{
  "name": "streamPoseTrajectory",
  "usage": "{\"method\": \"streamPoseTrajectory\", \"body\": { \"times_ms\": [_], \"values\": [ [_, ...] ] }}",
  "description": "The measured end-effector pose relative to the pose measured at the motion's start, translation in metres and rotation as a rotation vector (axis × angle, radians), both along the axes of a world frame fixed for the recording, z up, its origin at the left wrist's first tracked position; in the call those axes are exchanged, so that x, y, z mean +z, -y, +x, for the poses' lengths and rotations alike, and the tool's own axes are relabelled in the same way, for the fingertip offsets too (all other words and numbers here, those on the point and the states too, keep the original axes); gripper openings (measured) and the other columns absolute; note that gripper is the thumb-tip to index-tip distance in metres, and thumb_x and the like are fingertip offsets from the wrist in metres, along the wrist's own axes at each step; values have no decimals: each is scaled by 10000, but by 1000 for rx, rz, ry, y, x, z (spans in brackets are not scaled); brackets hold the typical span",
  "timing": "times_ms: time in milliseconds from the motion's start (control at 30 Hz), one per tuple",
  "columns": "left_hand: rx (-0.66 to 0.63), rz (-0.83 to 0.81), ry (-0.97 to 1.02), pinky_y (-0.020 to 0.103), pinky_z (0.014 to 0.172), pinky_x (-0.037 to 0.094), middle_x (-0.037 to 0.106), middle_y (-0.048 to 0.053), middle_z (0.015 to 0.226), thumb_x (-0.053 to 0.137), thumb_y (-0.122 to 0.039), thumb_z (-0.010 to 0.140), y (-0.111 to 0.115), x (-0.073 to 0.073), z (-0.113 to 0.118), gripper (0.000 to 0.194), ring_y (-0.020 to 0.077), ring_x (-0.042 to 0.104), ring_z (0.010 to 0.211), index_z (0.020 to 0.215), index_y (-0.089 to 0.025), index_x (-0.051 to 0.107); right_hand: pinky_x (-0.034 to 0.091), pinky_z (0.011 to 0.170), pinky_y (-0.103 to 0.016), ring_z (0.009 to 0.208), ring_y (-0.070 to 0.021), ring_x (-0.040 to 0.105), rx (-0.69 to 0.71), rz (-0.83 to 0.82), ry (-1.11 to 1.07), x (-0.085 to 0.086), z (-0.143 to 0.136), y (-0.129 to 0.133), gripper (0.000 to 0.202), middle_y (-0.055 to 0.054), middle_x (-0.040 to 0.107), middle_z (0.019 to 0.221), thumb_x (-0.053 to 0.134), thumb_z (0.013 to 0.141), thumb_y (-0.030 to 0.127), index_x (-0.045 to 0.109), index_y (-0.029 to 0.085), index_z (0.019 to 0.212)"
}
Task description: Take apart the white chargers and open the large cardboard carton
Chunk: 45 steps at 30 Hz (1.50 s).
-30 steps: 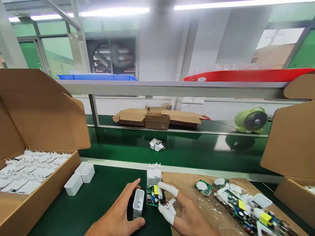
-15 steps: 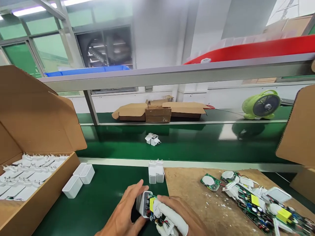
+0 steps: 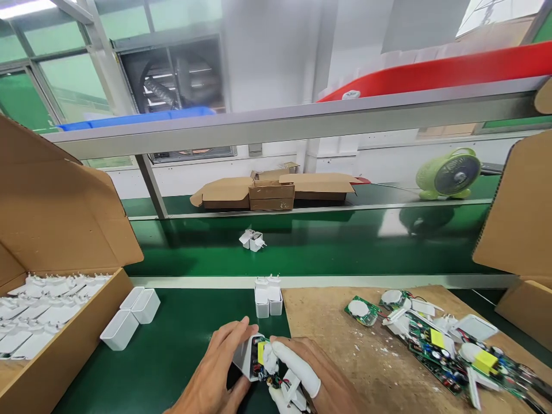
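1 white case (image 3: pixel 244 357) is clamped in L hand (image 3: pixel 222 365), btwn thumb & fingers. 1 circuit board (image 3: pixel 260 353) w/ 1 yellow block is gripped by R hand (image 3: pixel 317 374), 2 white-covered digits seen; board is held at case's open end, insertion depth can't be told. Both hands are kept close, over green counter (image 3: pixel 168 351). 3 empty white cases (image 3: pixel 129 317) are grouped at L, beside 1 open carton (image 3: pixel 101 307) filled w/ white plug units, count unclear. At least 2 pinned adapters (image 3: pixel 268 297) are stood upright beyond hands. On brown sheet (image 3: pixel 319 328) at R: 1 board pile (image 3: pixel 444 345), 2 yellow blocks visible, overlapped, total unclear.
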<state>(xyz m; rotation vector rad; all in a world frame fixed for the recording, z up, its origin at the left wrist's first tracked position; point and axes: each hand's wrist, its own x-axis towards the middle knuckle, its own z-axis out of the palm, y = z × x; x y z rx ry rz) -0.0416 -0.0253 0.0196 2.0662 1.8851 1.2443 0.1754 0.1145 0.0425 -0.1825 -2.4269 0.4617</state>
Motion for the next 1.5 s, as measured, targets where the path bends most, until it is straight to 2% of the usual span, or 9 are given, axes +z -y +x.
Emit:
{"method": "streamPoseTrajectory", "body": {
  "times_ms": [333, 567, 733, 900, 1067, 1267, 1367, 1500],
  "values": [
    [1, 39, -20, 500, 1164, 567, 636, 133, 1522, 610, -227, 1054, 0, 2, 3, 813, 306, 601, 1419, 1709, -361, 147, 610, 1005, -383, 1120, -276, 711, 13, -10, 61, 11, 2, 1, 811, -94, 715, 1362, 613, 855, 77, 436, 285, 1619],
    [5, 58, -17, 517, 1176, 551, 633, 137, 1522, 606, -149, 1023, -1, 0, 3, 832, 306, 589, 1417, 1703, -330, 163, 604, 1032, -388, 1171, -255, 700, 25, -14, 114, 29, 5, 2, 808, -92, 700, 1404, 562, 890, 48, 371, 287, 1637],
    [18, 48, -18, 512, 1190, 534, 623, 123, 1529, 622, -158, 1009, 0, -4, 3, 863, 295, 577, 1422, 1706, -334, 145, 612, 1024, -399, 1179, -251, 708, 27, -5, 82, 26, 3, 2, 732, -122, 699, 1382, 541, 927, 80, 371, 266, 1614],
    [16, 42, -3, 497, 1182, 539, 631, 119, 1514, 598, -147, 1018, 0, 0, 4, 833, 285, 571, 1424, 1704, -328, 162, 625, 988, -374, 1119, -237, 731, -8, -41, 99, 30, 2, 4, 726, -86, 730, 1333, 575, 915, 72, 418, 296, 1587],
    [16, 66, 7, 486, 1142, 570, 642, 125, 1494, 589, -156, 1024, -2, 2, 6, 812, 288, 594, 1396, 1700, -336, 178, 629, 970, -367, 1110, -241, 741, -27, 22, 83, 33, 4, 4, 674, -91, 745, 1308, 575, 953, 117, 416, 286, 1586],
    [9, 46, 17, 485, 1170, 549, 634, 125, 1511, 596, -160, 1022, -2, -1, 5, 802, 290, 578, 1416, 1697, -330, 197, 622, 974, -361, 1111, -232, 733, -36, 53, 134, 36, 4, 4, 632, -72, 748, 1214, 547, 954, 116, 431, 277, 1554],
    [4, 53, 19, 476, 1180, 538, 642, 114, 1510, 615, -166, 1023, -1, -2, 5, 814, 281, 580, 1413, 1696, -335, 190, 620, 950, -358, 1096, -236, 727, -34, 21, 126, 35, 4, 3, 611, -64, 741, 1177, 569, 948, 122, 462, 274, 1530],
    [4, 44, 14, 467, 1196, 520, 639, 110, 1523, 626, -179, 1028, 1, 0, 5, 825, 274, 572, 1426, 1699, -331, 173, 610, 945, -360, 1090, -229, 712, -14, -72, 113, 25, 5, 0, 641, -52, 717, 1212, 590, 941, 115, 449, 299, 1538]
  ]
}}
